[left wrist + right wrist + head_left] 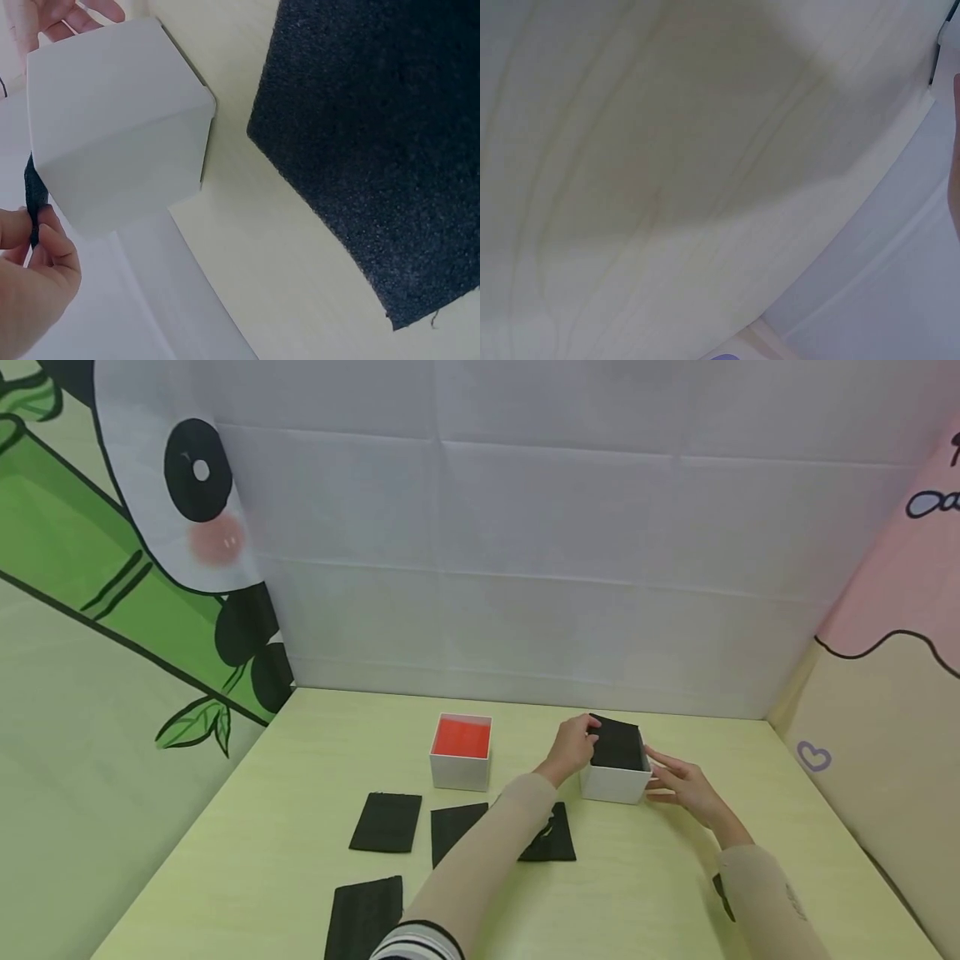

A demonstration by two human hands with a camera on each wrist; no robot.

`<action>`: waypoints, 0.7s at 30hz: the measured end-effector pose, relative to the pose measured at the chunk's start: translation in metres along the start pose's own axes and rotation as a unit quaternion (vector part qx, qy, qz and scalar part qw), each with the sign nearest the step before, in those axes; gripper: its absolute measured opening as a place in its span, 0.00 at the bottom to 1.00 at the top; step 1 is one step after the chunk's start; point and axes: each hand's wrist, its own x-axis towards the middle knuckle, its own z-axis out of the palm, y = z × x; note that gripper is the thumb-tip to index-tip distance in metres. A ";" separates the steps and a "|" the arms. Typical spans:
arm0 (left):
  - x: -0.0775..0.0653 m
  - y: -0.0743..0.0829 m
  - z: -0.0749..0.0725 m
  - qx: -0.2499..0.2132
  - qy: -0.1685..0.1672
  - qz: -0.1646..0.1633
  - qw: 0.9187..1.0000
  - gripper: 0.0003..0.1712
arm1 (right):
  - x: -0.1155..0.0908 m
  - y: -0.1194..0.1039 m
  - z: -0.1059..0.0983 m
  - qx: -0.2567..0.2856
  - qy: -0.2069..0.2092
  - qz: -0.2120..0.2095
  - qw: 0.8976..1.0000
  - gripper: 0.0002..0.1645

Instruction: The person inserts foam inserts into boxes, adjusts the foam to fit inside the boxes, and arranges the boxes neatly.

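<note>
My left hand [572, 748] pinches the edge of a black cloth piece [621, 747] at the top of a white box [613, 786]. In the left wrist view, thumb and fingers of that left hand [41, 270] hold the cloth [35, 187] beside the box's rim. My right hand [686, 787] rests its extended fingers against the right side of the box. Only a sliver of the right hand [955, 165] shows at the edge of the right wrist view. What lies under the cloth inside the box is hidden.
Left of it stands a second white box [460, 772] with a red cloth piece [461, 739] inside. Several black pieces lie on the table [630, 893], such as one piece [386, 822] and another [365, 912]; my sleeves cover parts of some. A white fabric wall [540, 568] rises behind.
</note>
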 end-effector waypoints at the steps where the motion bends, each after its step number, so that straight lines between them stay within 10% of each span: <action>1: 0.000 -0.001 0.000 0.009 -0.003 0.000 1.000 0.10 | 0.000 0.000 0.000 0.001 -0.001 -0.001 1.000 0.31; 21: -0.007 -0.002 0.000 0.151 0.008 0.004 0.988 0.09 | -0.001 0.000 0.002 0.002 -0.004 0.003 1.000 0.32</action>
